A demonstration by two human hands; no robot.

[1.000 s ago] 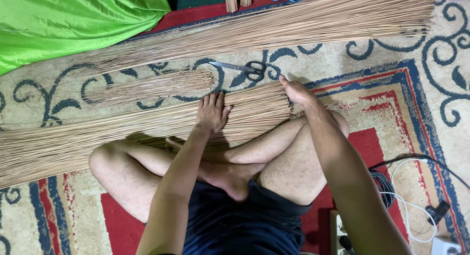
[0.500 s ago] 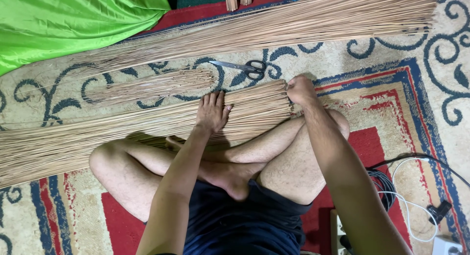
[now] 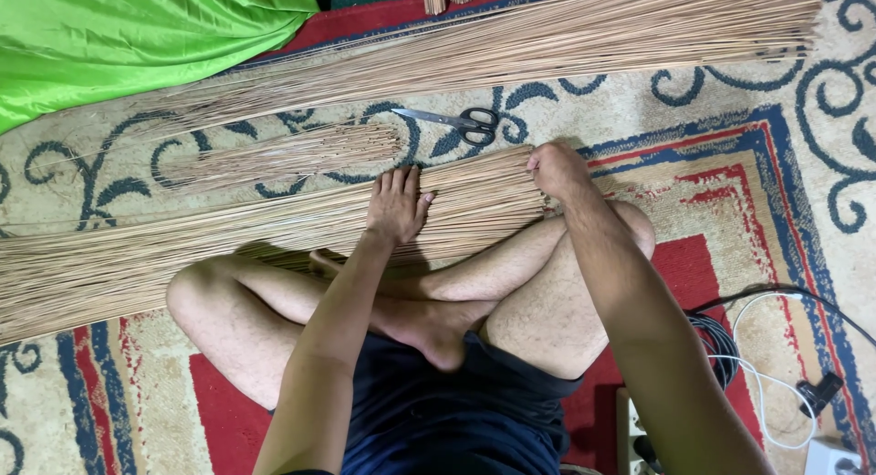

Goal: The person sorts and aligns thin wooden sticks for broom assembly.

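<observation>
Head view: left hand (image 3: 396, 204) lies flat, fingers spread, on a long bundle of thin stiff tan sticks (image 3: 237, 242) across the patterned rug (image 3: 730, 192); right hand (image 3: 557, 169), curled into a fist, presses the bundle's blunt end; steel scissors (image 3: 456, 122) lie just beyond.

1. The stick bundle (image 3: 274, 233) is looking like dry, matt, pale-brown plant fibre.
2. The scissors (image 3: 452, 121) are showing shiny metal blades and dark plastic handles.
3. The green cloth (image 3: 137, 37) is gleaming, smooth and satiny.
4. The carpet (image 3: 730, 165) is appearing woven, matt and rough.
</observation>
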